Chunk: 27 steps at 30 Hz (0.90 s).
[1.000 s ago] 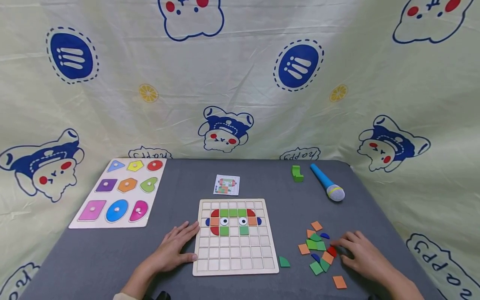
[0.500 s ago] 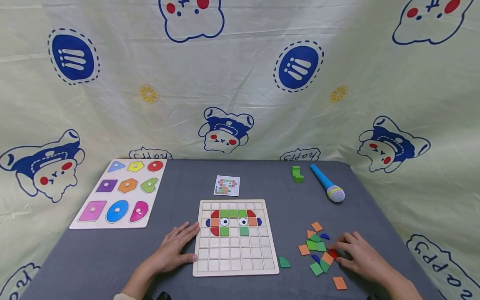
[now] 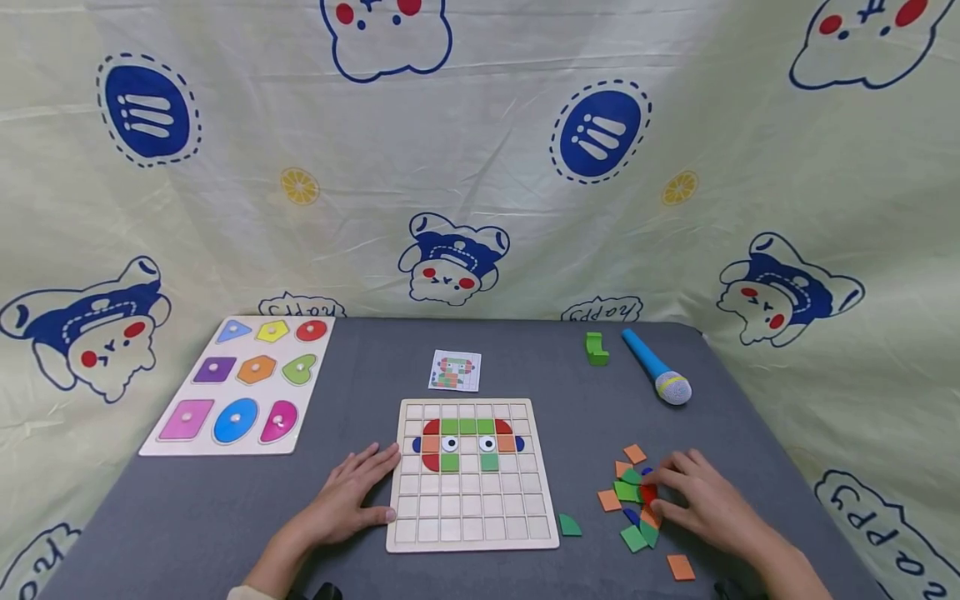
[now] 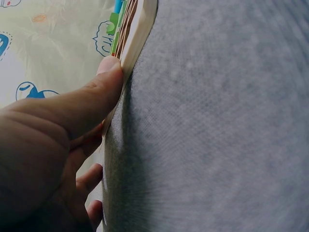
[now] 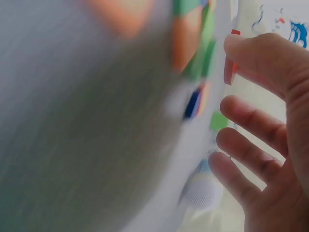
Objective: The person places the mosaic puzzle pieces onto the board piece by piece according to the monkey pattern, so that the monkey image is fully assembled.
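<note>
My left hand (image 3: 347, 496) rests on the table, fingers extended, with fingertips and thumb at the left edge of the wooden grid board (image 3: 472, 507). Red, green, orange and blue tiles and two eye tiles fill some of its upper squares. Between thumb and index finger, my right hand (image 3: 708, 504) pinches a red tile (image 5: 229, 71). In the head view that red tile (image 3: 648, 494) overlaps the loose pile of green, orange and blue tiles. The other right fingers spread apart in the right wrist view.
A small pattern card (image 3: 454, 371) lies behind the board. At the back right are a green block (image 3: 596, 350) and a blue toy microphone (image 3: 648, 358). A shape puzzle (image 3: 243, 387) stands left. A green quarter-round tile (image 3: 570, 525) and an orange tile (image 3: 680, 568) lie apart.
My right hand first touches the red tile at the pile's right side, then pinches it and moves left with it over the pile. The left hand has stayed at the board.
</note>
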Motion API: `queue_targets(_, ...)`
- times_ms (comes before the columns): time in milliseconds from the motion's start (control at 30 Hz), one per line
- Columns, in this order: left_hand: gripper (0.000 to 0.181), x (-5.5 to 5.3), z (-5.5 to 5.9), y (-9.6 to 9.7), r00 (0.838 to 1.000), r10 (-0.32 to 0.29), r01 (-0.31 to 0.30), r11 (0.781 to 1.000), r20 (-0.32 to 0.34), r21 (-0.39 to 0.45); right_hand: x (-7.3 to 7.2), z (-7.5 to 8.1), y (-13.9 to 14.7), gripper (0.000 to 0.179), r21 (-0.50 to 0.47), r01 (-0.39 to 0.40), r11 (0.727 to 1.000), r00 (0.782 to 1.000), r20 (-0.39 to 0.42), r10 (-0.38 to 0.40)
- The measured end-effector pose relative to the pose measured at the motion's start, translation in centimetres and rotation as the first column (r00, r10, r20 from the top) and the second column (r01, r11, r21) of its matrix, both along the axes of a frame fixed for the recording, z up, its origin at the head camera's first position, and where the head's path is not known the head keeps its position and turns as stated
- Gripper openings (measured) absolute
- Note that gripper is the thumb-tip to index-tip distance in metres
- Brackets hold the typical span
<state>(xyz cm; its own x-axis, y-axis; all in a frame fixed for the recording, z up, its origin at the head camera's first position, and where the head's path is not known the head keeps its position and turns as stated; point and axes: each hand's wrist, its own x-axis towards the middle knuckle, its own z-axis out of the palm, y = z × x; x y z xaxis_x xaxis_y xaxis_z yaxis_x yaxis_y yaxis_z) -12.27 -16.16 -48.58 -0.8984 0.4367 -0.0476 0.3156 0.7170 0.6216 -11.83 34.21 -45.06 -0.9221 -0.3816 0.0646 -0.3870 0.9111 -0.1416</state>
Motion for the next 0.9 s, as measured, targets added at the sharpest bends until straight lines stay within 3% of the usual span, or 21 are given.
queue_targets(333, 0.079, -0.1, 0.0, 0.1, 1.0, 0.007, -0.006, 1.0, 0.006, -0.006, -1.7, -0.3, -7.5, 0.022, -0.057, -0.139, 0.989, 0.973, -0.192, 0.126)
queue_targets(633, 0.079, 0.0, 0.1, 0.1, 1.0, 0.009, -0.009, 1.0, 0.005, -0.008, -3.1, -0.6, -13.9, 0.024, -0.019, -0.116, 0.993, 0.983, -0.147, 0.112)
queue_targets(900, 0.079, 0.1, 0.1, 0.1, 1.0, 0.006, -0.006, 1.0, -0.005, -0.008, -4.1, -1.2, -16.5, 0.02, -0.007, -0.111, 0.994, 0.984, -0.142, 0.109)
